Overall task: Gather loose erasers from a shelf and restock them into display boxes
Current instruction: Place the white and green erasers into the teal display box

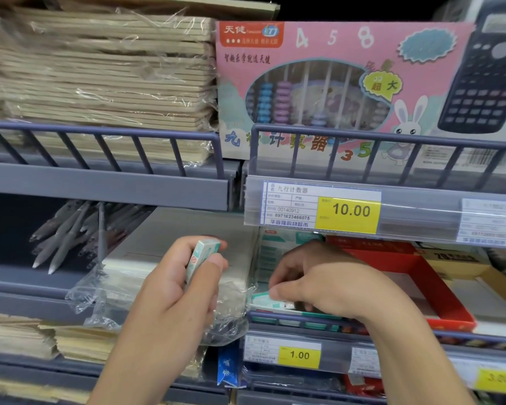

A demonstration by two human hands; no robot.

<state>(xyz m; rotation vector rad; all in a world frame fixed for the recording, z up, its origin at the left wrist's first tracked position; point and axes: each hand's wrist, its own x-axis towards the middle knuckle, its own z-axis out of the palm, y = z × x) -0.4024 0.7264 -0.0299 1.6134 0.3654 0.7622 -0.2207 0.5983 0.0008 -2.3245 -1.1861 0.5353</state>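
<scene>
My left hand (179, 283) is raised in front of the middle shelf, shut on a small white-and-teal eraser (202, 256) held upright between thumb and fingers. My right hand (319, 280) reaches into the teal display box (278, 252) on the middle shelf. Its fingertips pinch a white-and-teal eraser (268, 299) lying near the box's front edge. More teal packs show behind the hand inside the box.
A red display box (438, 293) sits right of the teal one. Plastic-wrapped white packs (164, 270) lie left of it, and grey pens (67, 232) further left. Above are notebooks (105, 74), a pink abacus box (327, 89) and a calculator box (485, 77). Grey wire rails (392, 138) front each shelf.
</scene>
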